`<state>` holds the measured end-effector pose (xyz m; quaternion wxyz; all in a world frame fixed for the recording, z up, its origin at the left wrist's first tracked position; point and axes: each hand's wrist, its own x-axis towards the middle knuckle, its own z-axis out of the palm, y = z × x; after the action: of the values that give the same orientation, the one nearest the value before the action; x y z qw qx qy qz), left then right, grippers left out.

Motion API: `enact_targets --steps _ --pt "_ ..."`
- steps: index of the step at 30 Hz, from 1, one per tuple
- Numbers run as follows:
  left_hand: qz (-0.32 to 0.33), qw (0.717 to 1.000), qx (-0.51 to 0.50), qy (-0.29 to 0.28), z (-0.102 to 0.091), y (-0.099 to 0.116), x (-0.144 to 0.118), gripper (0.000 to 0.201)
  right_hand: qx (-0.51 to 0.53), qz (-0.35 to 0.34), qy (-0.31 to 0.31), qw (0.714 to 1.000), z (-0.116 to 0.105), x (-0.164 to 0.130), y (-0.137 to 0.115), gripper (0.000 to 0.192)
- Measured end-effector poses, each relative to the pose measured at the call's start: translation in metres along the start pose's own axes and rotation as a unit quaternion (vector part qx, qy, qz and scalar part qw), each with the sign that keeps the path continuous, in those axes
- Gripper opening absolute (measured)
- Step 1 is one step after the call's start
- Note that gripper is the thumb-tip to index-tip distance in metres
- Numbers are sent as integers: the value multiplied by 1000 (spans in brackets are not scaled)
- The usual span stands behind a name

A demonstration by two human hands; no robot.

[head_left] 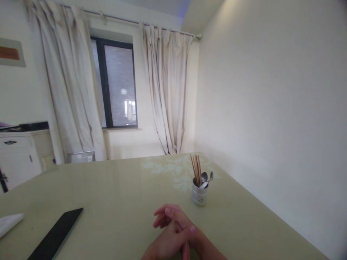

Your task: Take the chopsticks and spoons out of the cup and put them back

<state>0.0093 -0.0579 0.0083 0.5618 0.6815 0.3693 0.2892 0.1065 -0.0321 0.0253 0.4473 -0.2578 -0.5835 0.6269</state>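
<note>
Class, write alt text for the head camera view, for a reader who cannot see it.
Two bare hands, the left hand and right hand, rest clasped together on a glossy pale green table, holding nothing. Just beyond them stands a perforated metal utensil holder with wooden chopsticks and spoons; a dark tablet lies to the left, with a curtained window behind.

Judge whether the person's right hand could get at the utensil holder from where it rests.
Probably yes: the right hand lies just short of the utensil holder, with only bare table between them.
</note>
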Motion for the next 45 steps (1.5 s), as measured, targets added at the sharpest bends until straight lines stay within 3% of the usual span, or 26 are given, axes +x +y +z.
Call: enact_targets --steps 4,7,10,12,14,17,19,23,28,33,37,41,45 --pt "15 998 3 59 4 5 6 67 -99 -60 161 980 -11 7 1 59" --pt "47 987 27 150 2 13 12 77 -172 -110 291 935 -16 6 -8 56" --pt "67 971 10 229 -5 18 15 83 -227 -171 370 884 -20 -2 -22 50" --pt "62 959 12 276 -13 18 14 85 -262 -232 437 829 -28 -7 -33 42" --pt "64 943 27 327 -23 16 13 84 -274 -276 535 750 -42 -9 -42 43" --pt "65 924 22 376 -35 12 13 81 -266 -259 665 648 -69 -4 -46 74" --pt "61 921 2 386 -40 8 14 80 -280 -219 692 629 -84 2 -38 98" --pt "48 918 -21 393 -45 4 16 82 -335 -92 654 672 -92 11 -15 116" --pt "74 912 -89 393 -47 8 17 79 -380 19 600 704 -84 11 -10 90" --pt "103 901 -122 403 -55 13 19 73 -376 -9 547 747 -73 12 -8 68" --pt "116 901 -135 395 -68 27 29 74 -355 -72 446 819 -46 14 5 59" --pt "110 913 -155 362 -83 53 34 78 -292 -127 308 897 -13 13 16 67" --pt "88 916 -117 373 -93 73 28 79 -252 -149 212 932 4 9 22 90"
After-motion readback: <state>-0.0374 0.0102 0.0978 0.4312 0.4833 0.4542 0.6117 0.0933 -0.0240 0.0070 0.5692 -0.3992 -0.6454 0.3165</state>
